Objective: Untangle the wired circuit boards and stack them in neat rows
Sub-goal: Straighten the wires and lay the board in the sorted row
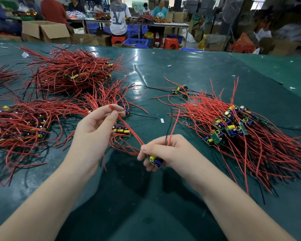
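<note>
1. Head view: the right hand (165, 150) curls round a small circuit board (154, 160) with a yellow and a blue part, held just above the green table (189, 66).
2. Red and black leads rise between its thumb and fingers.
3. The left hand (96, 126) pinches a red wire (129, 131) between thumb and forefinger; that wire runs down to the right hand.
4. A stacked row of boards (233, 126) lies to the right.
5. Tangled heaps (69, 73) lie to the left and beyond.
</note>
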`<state>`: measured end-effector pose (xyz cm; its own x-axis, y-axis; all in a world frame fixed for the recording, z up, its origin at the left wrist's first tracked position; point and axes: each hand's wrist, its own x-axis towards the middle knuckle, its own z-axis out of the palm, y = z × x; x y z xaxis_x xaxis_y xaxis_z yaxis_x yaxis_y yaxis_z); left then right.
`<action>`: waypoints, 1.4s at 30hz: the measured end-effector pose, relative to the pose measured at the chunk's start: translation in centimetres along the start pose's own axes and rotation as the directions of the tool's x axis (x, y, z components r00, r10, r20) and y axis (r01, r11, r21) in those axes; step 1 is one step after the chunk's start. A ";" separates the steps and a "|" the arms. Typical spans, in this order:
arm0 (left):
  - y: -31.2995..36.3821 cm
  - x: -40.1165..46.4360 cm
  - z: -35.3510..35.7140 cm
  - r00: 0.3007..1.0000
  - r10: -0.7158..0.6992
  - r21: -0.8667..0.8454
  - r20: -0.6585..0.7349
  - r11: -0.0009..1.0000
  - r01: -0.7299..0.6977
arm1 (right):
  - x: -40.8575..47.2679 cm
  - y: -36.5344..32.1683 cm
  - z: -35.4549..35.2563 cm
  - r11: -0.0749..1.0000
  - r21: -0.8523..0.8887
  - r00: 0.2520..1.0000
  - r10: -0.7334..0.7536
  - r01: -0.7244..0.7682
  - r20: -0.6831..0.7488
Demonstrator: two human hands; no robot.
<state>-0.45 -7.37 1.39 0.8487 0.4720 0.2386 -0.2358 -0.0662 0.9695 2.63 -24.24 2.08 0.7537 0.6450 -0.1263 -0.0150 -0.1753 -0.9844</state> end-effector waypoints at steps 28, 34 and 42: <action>0.0 0.0 0.3 0.972 -0.197 -0.376 0.131 0.897 0.233 | 0.4 0.4 0.2 0.996 0.024 0.996 0.083 -0.083 -0.030; -0.5 -0.2 0.5 0.999 -0.027 -0.091 0.035 0.995 0.030 | 0.1 0.0 0.5 0.996 0.015 0.995 -0.093 0.092 0.022; -0.2 0.2 0.2 0.982 -0.178 -0.340 0.065 0.921 0.190 | 0.5 0.9 0.4 0.991 -0.087 0.995 -0.105 0.104 -0.003</action>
<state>-0.08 -7.46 1.29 0.9059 0.4185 0.0650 -0.2172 0.3272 0.9197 2.71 -23.81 1.07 0.7530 0.6577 -0.0224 0.1209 -0.1717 -0.9777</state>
